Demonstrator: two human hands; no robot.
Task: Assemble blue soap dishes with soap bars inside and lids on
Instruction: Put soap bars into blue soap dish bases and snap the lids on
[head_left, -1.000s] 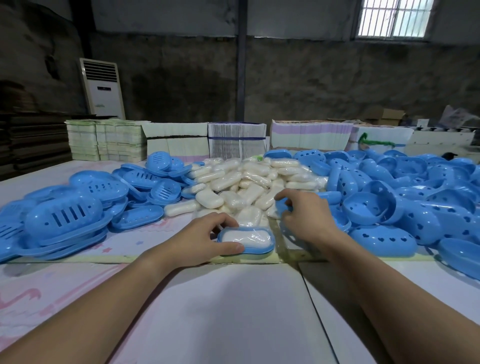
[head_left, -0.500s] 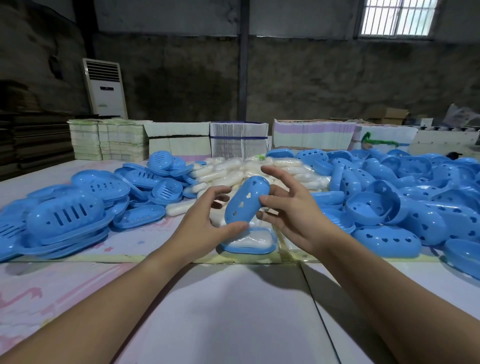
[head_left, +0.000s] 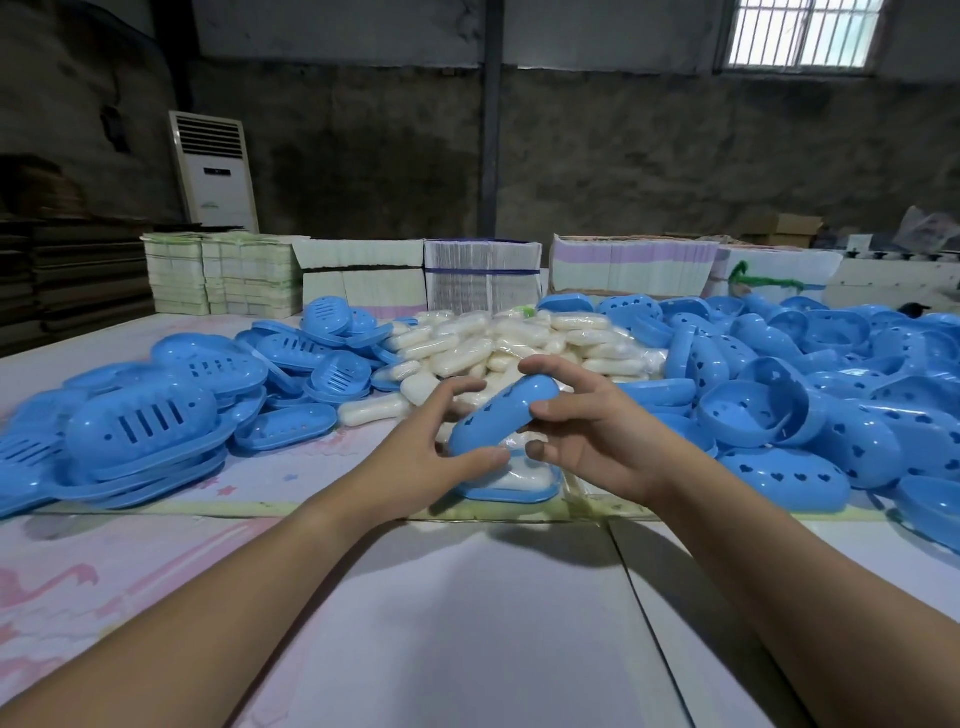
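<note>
Blue lid (head_left: 501, 415) tilted above soap-filled dish base (head_left: 511, 484) on table (head_left: 467, 623), left hand (head_left: 426, 452) and right hand (head_left: 592, 431) both gripping lid, soap pile (head_left: 519, 343) behind, slotted bases (head_left: 145, 421) left, heart-holed lids (head_left: 831, 395) right, paper stacks (head_left: 483, 275) beyond.

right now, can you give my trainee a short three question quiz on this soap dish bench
1. True or false: the blue plastic lid with heart cutouts is already seated on the blue oval dish base.
2. Which hands hold that lid? A) left only B) right only C) both
3. What lies in the base?

Key:
1. False; it is tilted above the base.
2. C; left hand and right hand.
3. A white soap bar.
</note>
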